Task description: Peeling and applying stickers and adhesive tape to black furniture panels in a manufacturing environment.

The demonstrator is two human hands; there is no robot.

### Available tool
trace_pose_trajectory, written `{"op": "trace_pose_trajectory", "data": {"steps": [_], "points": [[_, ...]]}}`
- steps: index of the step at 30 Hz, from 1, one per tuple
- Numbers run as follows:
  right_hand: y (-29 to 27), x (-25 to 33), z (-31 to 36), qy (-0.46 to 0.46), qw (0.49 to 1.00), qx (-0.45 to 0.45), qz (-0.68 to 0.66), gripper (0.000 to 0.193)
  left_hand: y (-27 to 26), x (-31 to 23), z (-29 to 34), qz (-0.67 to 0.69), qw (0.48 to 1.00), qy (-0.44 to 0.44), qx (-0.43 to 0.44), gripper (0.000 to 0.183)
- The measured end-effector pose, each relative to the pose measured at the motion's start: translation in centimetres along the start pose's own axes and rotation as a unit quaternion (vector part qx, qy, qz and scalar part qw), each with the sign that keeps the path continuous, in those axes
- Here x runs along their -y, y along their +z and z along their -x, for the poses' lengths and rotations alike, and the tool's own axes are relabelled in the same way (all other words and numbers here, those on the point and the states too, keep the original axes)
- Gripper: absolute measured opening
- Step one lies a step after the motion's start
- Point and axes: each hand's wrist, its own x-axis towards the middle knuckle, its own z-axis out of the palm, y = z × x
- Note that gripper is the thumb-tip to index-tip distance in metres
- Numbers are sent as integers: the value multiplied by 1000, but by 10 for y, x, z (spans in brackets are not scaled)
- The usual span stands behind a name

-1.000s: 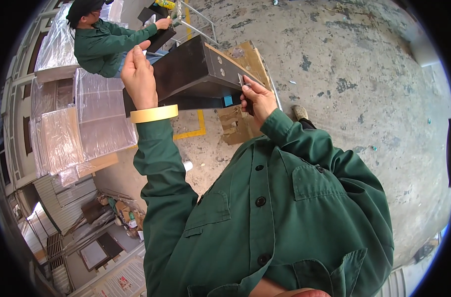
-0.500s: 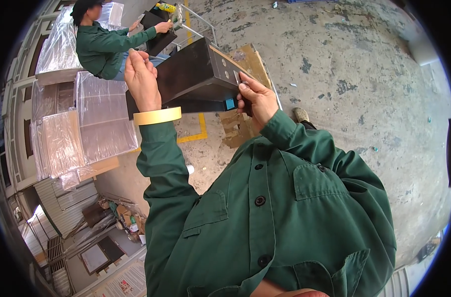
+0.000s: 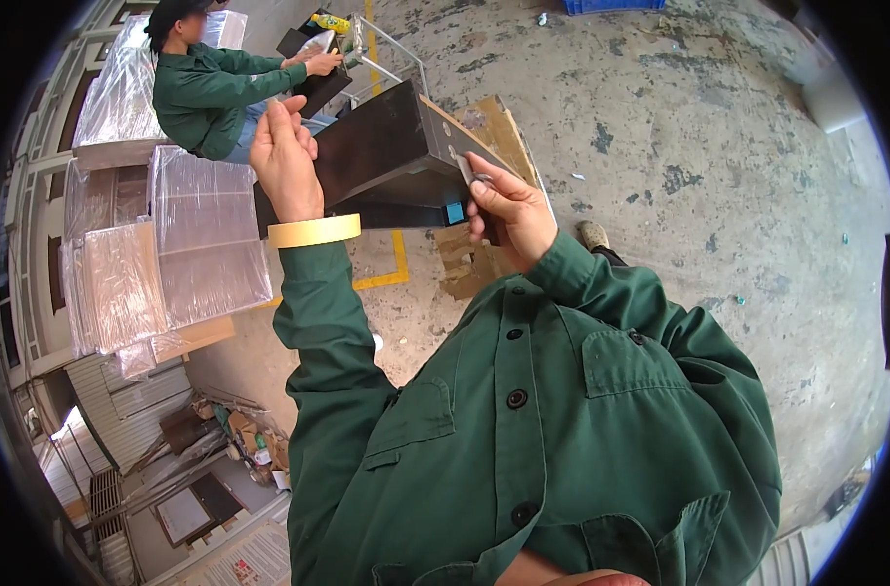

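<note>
A black box-like piece (image 3: 367,146) with an open hollow side lies in front of me, tilted. Its right end panel has several round holes, and a small blue square (image 3: 455,212) sits at its near corner. My right hand (image 3: 513,210) is at that end, thumb and forefinger closed on a small thin grey piece (image 3: 480,178) against the panel edge. My left hand (image 3: 287,166) is raised over the box's left part, its thumb and forefinger pinched together; what they hold is too small to make out. A roll of yellow tape (image 3: 315,230) hangs round my left wrist.
Beyond the box, a co-worker in a green shirt (image 3: 206,103) handles another dark piece. Plastic-wrapped cartons (image 3: 206,234) are stacked at left. Cardboard (image 3: 494,122) lies under the box on a white-edged stand. A blue crate (image 3: 613,5) stands far off on the stained concrete floor.
My right thumb and forefinger have shifted slightly along the panel edge. My left hand has moved a little to the right, still pinched. The co-worker's hands have come closer together.
</note>
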Motion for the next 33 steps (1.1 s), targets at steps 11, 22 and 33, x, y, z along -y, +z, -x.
{"op": "trace_pose_trajectory", "data": {"steps": [11,22,33], "points": [[-97,44,-2,-65,985,-80,141,13,-1,-2,4,33,999,15,18,28],[-181,91,10,-125,877,-303,352,20,-5,0,6,70,996,57,16,30],[-103,129,-19,-295,717,-183,605,21,-25,-26,56,148,979,142,-3,21]]}}
